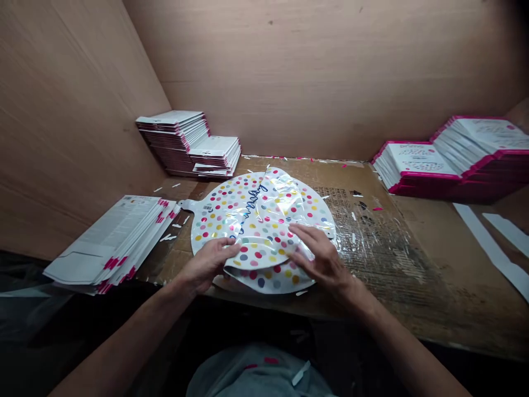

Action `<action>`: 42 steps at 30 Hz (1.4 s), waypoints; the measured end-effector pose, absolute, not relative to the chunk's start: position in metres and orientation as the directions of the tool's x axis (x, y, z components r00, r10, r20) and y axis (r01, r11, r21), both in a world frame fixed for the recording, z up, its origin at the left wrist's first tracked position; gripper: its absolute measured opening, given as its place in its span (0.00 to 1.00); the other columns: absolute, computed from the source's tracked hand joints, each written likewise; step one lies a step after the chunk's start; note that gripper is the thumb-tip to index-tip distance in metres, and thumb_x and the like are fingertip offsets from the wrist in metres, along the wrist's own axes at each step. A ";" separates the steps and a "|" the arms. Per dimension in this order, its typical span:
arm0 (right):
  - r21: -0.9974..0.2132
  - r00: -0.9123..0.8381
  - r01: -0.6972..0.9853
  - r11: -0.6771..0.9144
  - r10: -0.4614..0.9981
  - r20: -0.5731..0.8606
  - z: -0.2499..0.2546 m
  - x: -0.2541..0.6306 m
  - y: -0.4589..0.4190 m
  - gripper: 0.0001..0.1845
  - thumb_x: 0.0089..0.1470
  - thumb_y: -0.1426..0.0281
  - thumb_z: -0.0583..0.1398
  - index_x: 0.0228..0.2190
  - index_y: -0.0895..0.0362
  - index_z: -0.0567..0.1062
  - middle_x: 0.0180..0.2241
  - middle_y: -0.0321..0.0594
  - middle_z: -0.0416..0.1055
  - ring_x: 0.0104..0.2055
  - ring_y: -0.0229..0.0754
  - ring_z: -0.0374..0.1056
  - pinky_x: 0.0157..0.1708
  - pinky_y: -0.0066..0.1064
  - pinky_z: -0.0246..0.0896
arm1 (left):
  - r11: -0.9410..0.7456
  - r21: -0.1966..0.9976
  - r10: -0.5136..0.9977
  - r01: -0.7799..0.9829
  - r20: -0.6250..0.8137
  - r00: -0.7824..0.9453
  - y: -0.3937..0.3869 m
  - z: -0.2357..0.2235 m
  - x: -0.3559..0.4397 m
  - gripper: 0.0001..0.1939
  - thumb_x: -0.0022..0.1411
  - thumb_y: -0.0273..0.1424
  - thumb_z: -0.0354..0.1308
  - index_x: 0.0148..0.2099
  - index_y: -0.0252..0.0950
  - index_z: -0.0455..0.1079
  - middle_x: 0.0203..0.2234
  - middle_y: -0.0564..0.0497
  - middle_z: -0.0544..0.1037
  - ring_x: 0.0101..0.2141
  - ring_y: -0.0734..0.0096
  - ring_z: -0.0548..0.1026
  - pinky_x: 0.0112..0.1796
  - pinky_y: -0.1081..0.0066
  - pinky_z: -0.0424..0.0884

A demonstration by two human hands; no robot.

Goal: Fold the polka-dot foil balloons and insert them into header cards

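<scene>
A flat round foil balloon (231, 207), white with coloured dots and blue script, lies on the cardboard-covered table (413, 259) in front of me. Its right part is folded over toward the middle. My left hand (206, 262) pinches the folded near edge at the left, thumb on top. My right hand (320, 256) rests on the fold at the right, fingers stretched flat and pressing it down. Another dotted balloon (268, 280) shows underneath at the near edge.
A fanned pile of white cards with pink edges (111, 237) lies at the left. Two stacks of packs (190, 140) stand at the back left, and pink-edged stacks (450, 157) at the right. White paper strips (491, 248) lie far right. Wooden walls enclose the table.
</scene>
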State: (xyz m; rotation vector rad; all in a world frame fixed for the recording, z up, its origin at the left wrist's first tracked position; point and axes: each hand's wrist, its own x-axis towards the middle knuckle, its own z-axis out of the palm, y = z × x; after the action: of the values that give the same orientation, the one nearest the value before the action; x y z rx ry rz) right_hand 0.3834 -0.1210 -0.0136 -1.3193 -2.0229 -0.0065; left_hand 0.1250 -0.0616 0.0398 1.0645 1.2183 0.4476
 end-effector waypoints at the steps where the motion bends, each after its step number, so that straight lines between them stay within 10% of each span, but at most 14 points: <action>1: -0.338 -0.261 0.781 0.525 0.767 0.586 -0.010 0.374 -0.133 0.34 0.61 0.55 0.57 0.63 0.58 0.62 0.57 0.53 0.68 0.59 0.52 0.64 0.56 0.47 0.64 | 0.513 0.844 0.762 0.159 -0.532 0.368 -0.060 0.048 0.127 0.16 0.52 0.37 0.67 0.38 0.34 0.68 0.20 0.57 0.71 0.17 0.80 0.66 0.17 0.79 0.61; 6: -0.222 -0.157 0.864 0.452 0.662 0.733 -0.016 0.343 -0.164 0.47 0.60 0.61 0.60 0.69 0.59 0.41 0.63 0.59 0.59 0.66 0.58 0.56 0.59 0.55 0.60 | 0.469 0.883 0.800 0.011 -0.430 0.419 -0.054 0.091 0.138 0.08 0.55 0.30 0.64 0.37 0.33 0.70 0.24 0.54 0.75 0.20 0.80 0.71 0.18 0.81 0.63; 10: -0.266 -0.002 0.917 0.297 0.670 0.743 -0.034 0.357 -0.162 0.42 0.62 0.65 0.55 0.69 0.60 0.41 0.65 0.59 0.55 0.66 0.60 0.54 0.60 0.57 0.60 | 0.207 0.888 0.833 0.412 -0.380 0.402 -0.045 0.107 0.131 0.29 0.56 0.43 0.63 0.57 0.35 0.68 0.20 0.54 0.74 0.18 0.72 0.72 0.20 0.75 0.66; 14: -0.141 -0.172 0.918 0.369 0.694 0.699 -0.043 0.381 -0.161 0.39 0.62 0.74 0.52 0.69 0.60 0.42 0.65 0.58 0.56 0.67 0.56 0.52 0.60 0.54 0.59 | -0.372 0.499 0.913 0.782 0.047 0.405 -0.018 0.092 0.136 0.32 0.58 0.51 0.58 0.57 0.35 0.71 0.40 0.44 0.81 0.43 0.55 0.78 0.44 0.62 0.74; 18: -0.004 -0.389 0.880 0.475 0.725 0.569 -0.042 0.397 -0.154 0.39 0.60 0.78 0.52 0.69 0.60 0.46 0.66 0.58 0.54 0.69 0.55 0.49 0.61 0.52 0.58 | -0.821 0.218 0.562 0.528 0.145 0.814 0.021 0.041 0.171 0.31 0.68 0.46 0.49 0.66 0.34 0.60 0.67 0.43 0.60 0.67 0.56 0.55 0.63 0.59 0.55; 25: 0.077 -0.638 0.766 0.638 0.739 0.216 -0.020 0.417 -0.121 0.41 0.52 0.77 0.58 0.66 0.59 0.56 0.68 0.58 0.48 0.70 0.56 0.43 0.64 0.51 0.51 | -0.928 0.073 0.370 0.364 0.102 0.923 0.044 -0.021 0.207 0.38 0.67 0.54 0.44 0.66 0.29 0.56 0.66 0.34 0.58 0.67 0.45 0.52 0.63 0.52 0.48; 30: -0.015 -0.607 0.794 0.608 0.794 0.037 -0.024 0.428 -0.118 0.49 0.40 0.79 0.58 0.65 0.64 0.56 0.67 0.63 0.48 0.69 0.62 0.45 0.62 0.54 0.52 | -0.934 0.100 0.354 0.342 0.136 0.925 0.052 -0.020 0.223 0.35 0.68 0.51 0.44 0.67 0.31 0.56 0.67 0.35 0.56 0.67 0.47 0.51 0.63 0.52 0.49; 36: -0.332 -0.614 0.754 0.566 0.787 -0.052 -0.008 0.441 -0.109 0.35 0.48 0.76 0.54 0.59 0.59 0.67 0.63 0.55 0.61 0.66 0.56 0.55 0.61 0.52 0.54 | -0.869 0.359 0.420 0.341 0.170 0.891 0.083 -0.014 0.222 0.33 0.67 0.50 0.46 0.64 0.32 0.62 0.64 0.38 0.62 0.66 0.52 0.56 0.63 0.56 0.51; 42: -0.787 -0.322 0.615 -0.057 0.892 -0.316 0.023 0.465 -0.043 0.15 0.54 0.63 0.55 0.32 0.58 0.80 0.32 0.40 0.79 0.36 0.45 0.73 0.37 0.34 0.69 | -0.525 0.807 0.683 0.270 0.211 0.699 0.080 -0.011 0.181 0.38 0.69 0.55 0.29 0.55 0.38 0.73 0.57 0.43 0.73 0.55 0.55 0.71 0.54 0.58 0.66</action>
State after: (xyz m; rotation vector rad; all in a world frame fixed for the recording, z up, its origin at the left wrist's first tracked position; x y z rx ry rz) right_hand 0.4653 -0.0427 0.0230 -1.6156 -1.9235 1.3229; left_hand 0.1812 0.0804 -0.0115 2.1127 0.7254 0.6640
